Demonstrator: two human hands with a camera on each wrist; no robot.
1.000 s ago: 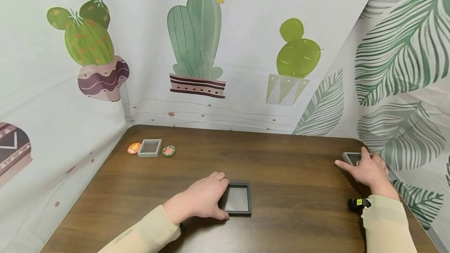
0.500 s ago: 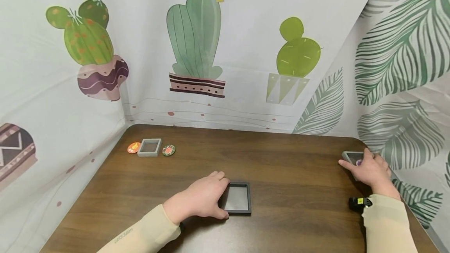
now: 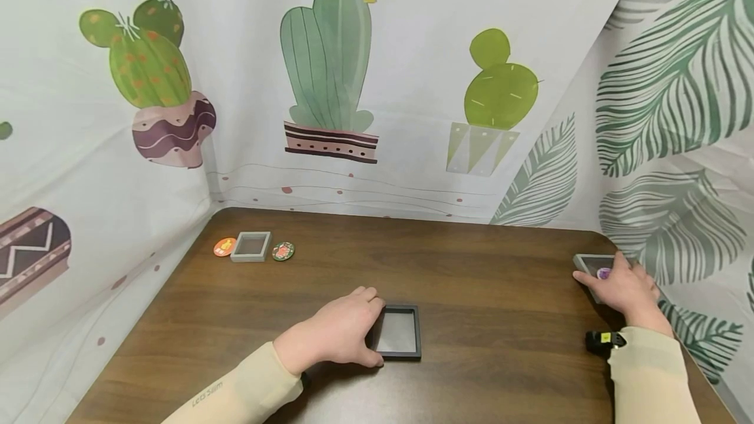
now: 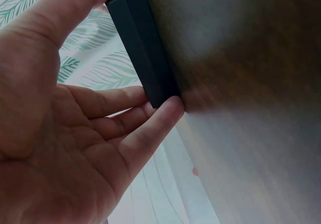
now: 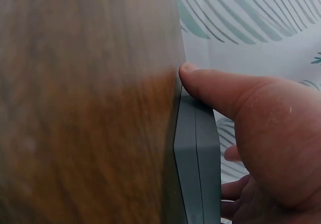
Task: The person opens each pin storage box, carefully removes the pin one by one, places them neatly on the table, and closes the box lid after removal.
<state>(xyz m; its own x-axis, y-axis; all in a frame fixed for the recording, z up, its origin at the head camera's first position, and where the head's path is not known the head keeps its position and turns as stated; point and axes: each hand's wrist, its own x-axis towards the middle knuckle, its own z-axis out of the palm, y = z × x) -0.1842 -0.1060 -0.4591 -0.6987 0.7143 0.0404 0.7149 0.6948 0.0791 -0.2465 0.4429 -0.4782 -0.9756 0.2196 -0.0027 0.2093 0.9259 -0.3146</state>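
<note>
My left hand (image 3: 337, 331) holds a square black frame (image 3: 418, 334) at its left side, flat on the brown table (image 3: 471, 267). In the left wrist view the thumb and fingertips pinch opposite ends of the black frame (image 4: 143, 45). At the far right, my right hand (image 3: 627, 292) spans a grey square frame (image 3: 580, 262) and covers part of it. Inside this frame lies a small purple-and-white disc (image 3: 603, 273). The right wrist view has the thumb against one end of the grey frame (image 5: 193, 143), with fingers behind its far side.
At the back left of the table stands a second grey square frame (image 3: 250, 258). An orange disc (image 3: 224, 247) lies on its left and a green-and-red patterned disc (image 3: 283, 251) on its right. A printed cactus-and-leaf curtain (image 3: 412, 84) borders the back and sides.
My right hand has shifted slightly right, bringing its thumb to the grey frame and uncovering the purple disc. The left hand and black frame have not moved.
</note>
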